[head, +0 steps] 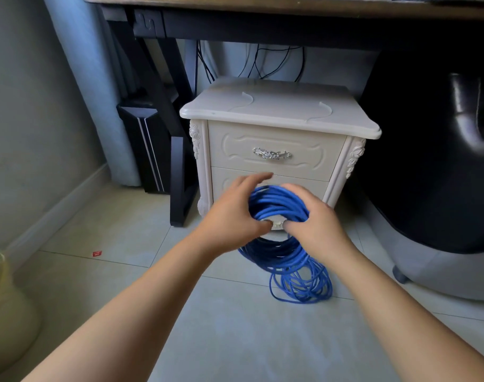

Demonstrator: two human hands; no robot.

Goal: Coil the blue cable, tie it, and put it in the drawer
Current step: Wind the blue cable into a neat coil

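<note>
In the centre of the frame, the left grip [234, 213] and the right grip [316, 217] are both clasping the coiled blue cable [279, 204]. Its lower loops are sagging to the floor [235, 326] before the white nightstand [263, 106], whose top drawer [235, 153] is sitting closed.

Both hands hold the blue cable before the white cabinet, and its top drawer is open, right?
No: the head view shows the top drawer shut. The left hand and right hand do hold the blue cable before the white cabinet.
</note>
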